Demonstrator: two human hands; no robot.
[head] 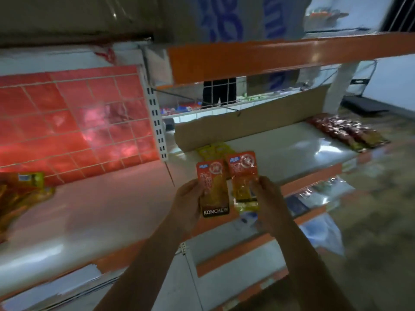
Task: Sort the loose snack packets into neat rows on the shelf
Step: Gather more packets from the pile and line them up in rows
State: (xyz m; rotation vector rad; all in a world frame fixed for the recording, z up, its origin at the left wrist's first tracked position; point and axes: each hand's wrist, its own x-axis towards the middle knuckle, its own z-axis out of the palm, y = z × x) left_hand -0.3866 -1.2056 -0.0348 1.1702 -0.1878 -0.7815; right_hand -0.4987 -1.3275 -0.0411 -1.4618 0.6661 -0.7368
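My left hand [187,202] grips an orange snack packet [212,182] with a black "KONCHEW" band at its bottom. Beside it, my right hand [266,198] grips a second orange packet [243,176] with a clear yellow lower half. Both packets are held upright and side by side above the front edge of the white shelf [280,151]. Just behind them, yellow packets [212,151] lie flat on the shelf against a cardboard strip [249,126].
Dark red packets [343,129] lie in a row at the shelf's right end. Yellow-orange packets [20,194] are heaped at the far left of the neighbouring shelf, in front of a red wire-grid back panel [71,122]. An orange-edged shelf [280,55] hangs overhead; lower shelves hold more goods.
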